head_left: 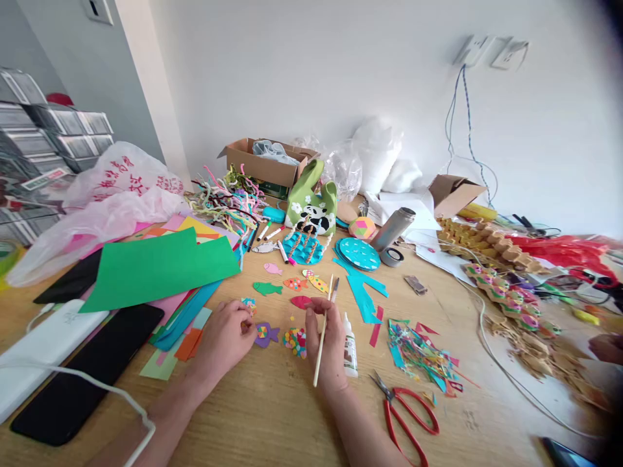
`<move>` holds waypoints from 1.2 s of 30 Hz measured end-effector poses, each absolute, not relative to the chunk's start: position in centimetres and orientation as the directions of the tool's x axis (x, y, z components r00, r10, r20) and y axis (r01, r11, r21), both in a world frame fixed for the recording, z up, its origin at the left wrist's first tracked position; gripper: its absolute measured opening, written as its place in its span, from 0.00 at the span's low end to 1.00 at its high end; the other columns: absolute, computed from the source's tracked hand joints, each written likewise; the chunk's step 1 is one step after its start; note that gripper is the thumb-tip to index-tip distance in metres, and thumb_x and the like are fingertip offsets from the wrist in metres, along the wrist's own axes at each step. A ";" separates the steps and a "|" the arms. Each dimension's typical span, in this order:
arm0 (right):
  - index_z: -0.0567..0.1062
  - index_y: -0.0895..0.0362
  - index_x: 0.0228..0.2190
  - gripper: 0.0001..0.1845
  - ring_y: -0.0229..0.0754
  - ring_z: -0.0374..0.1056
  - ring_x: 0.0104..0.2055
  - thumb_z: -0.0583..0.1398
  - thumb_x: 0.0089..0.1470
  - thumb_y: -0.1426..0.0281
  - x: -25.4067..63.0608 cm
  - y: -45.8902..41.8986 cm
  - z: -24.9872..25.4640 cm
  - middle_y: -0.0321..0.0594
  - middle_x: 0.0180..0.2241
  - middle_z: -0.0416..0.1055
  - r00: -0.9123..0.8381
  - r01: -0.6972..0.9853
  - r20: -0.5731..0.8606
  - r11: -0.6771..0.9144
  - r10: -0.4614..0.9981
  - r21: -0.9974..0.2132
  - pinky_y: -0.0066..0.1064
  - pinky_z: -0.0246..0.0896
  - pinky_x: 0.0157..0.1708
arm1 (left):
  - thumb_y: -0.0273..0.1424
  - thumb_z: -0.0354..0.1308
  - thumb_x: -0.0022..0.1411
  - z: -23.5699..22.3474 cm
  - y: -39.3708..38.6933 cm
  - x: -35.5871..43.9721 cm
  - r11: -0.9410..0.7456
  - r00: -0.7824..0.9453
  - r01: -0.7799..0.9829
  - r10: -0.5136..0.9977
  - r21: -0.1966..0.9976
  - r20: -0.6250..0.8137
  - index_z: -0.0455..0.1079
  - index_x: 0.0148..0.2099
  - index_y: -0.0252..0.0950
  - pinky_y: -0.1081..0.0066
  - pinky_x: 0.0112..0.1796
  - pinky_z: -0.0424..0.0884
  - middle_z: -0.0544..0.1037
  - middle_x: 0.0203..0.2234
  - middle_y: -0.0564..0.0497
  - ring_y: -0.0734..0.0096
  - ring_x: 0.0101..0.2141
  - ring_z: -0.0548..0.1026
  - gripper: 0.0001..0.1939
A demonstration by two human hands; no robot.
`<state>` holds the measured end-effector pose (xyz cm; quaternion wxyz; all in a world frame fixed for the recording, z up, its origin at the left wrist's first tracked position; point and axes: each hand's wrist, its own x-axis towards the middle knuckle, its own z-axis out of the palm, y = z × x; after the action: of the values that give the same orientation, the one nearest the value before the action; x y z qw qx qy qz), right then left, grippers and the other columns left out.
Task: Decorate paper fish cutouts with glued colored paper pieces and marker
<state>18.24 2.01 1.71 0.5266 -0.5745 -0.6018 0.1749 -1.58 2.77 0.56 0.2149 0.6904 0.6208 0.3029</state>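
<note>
My left hand point(228, 338) is closed, its curled fingertips at the left edge of a purple paper fish point(263, 335) with a colourful patch; whatever is in the fingers is hidden. My right hand point(331, 344) grips a thin white stick point(319, 353), held slanting upward. Just beyond its fingers lies a red paper piece point(300, 301). Between the hands is a pile of colourful paper dots point(294, 342). A white glue bottle point(350, 353) stands right of my right hand. Farther back lie a green paper fish point(267, 288) and an orange spotted fish point(295, 284).
Red-handled scissors point(389, 395) and paper scraps point(421, 350) lie to the right. At left are green sheets point(156, 269), a black phone-like slab point(87, 376) and a white cable point(97, 375). A green panda bag point(311, 201) and a metal flask point(395, 228) stand behind. Another person's hand point(606, 347) shows far right.
</note>
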 end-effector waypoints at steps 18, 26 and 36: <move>0.72 0.54 0.32 0.14 0.48 0.67 0.39 0.54 0.46 0.83 18.6 1.9 0.9 0.38 0.26 0.70 -0.465 0.469 0.544 0.716 0.698 -0.518 0.40 0.62 0.40 | 0.19 0.49 0.58 4.4 -1.5 -1.2 -0.314 0.308 0.914 0.949 0.259 0.065 0.77 0.40 0.32 0.50 0.49 0.70 0.78 0.39 0.42 0.51 0.47 0.71 0.16; 0.72 0.55 0.32 0.15 0.49 0.66 0.39 0.55 0.44 0.84 18.3 1.9 0.4 0.38 0.25 0.71 -0.525 0.503 0.502 0.727 0.687 -0.468 0.42 0.61 0.41 | 0.18 0.50 0.55 2.1 -3.9 -1.0 -0.348 0.340 0.909 0.937 0.230 0.078 0.72 0.56 0.35 0.53 0.59 0.65 0.74 0.55 0.44 0.54 0.59 0.66 0.27; 0.71 0.54 0.34 0.17 0.50 0.64 0.43 0.54 0.45 0.85 18.4 2.0 0.6 0.38 0.27 0.73 -0.533 0.527 0.471 0.711 0.703 -0.465 0.43 0.62 0.44 | 0.20 0.50 0.56 1.7 -4.1 -0.4 -0.341 0.342 0.916 0.939 0.210 0.034 0.71 0.57 0.29 0.51 0.60 0.64 0.72 0.56 0.37 0.51 0.60 0.65 0.26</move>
<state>18.44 1.98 0.60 0.3274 -0.3555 -0.8651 0.1344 -0.44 -4.08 1.65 0.0769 0.8154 0.5689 0.0746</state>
